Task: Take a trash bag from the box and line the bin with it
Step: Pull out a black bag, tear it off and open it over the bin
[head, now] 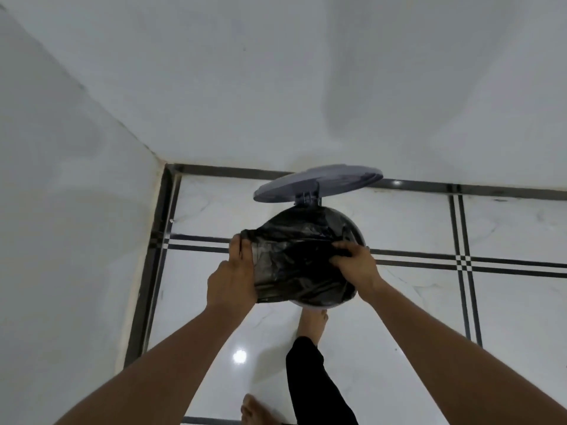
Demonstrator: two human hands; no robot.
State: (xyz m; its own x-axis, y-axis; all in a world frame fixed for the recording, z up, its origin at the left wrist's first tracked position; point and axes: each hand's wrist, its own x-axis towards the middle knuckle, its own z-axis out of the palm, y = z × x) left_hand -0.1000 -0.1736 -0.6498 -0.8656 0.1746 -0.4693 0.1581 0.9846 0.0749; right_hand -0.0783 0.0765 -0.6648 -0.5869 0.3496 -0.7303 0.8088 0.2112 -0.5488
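— Are we reading any brand, label or writing from the head camera?

— We are finding none that is legible. The trash bag (294, 262) is showing plain black, crinkled plastic, and the lid (319, 183) is showing plain grey.

— Where is the bag lying relative to our hands?

— It is stretching between them, draped over the mouth of the round bin (357, 233). Our left hand (234, 276) is gripping the bag's left edge, fingers closed on the plastic and pulling it out past the bin's left side. Our right hand (356, 265) is pinching a bunched fold of the bag at the bin's right rim, fingers curled tight on it.

— Is the bag sitting down in the bin?

— We are seeing it cover most of the opening, with a strip of pale rim showing on the right and at the near edge. How deep it is hanging inside, we cannot tell.

— And the lid?

— It is standing tilted open on its hinge at the far side, close to the white wall (276, 87).

— What is the bin standing on?

— On the glossy white tiled floor (214, 348) with dark lines, and our bare foot (311, 325) is resting just at its near base.
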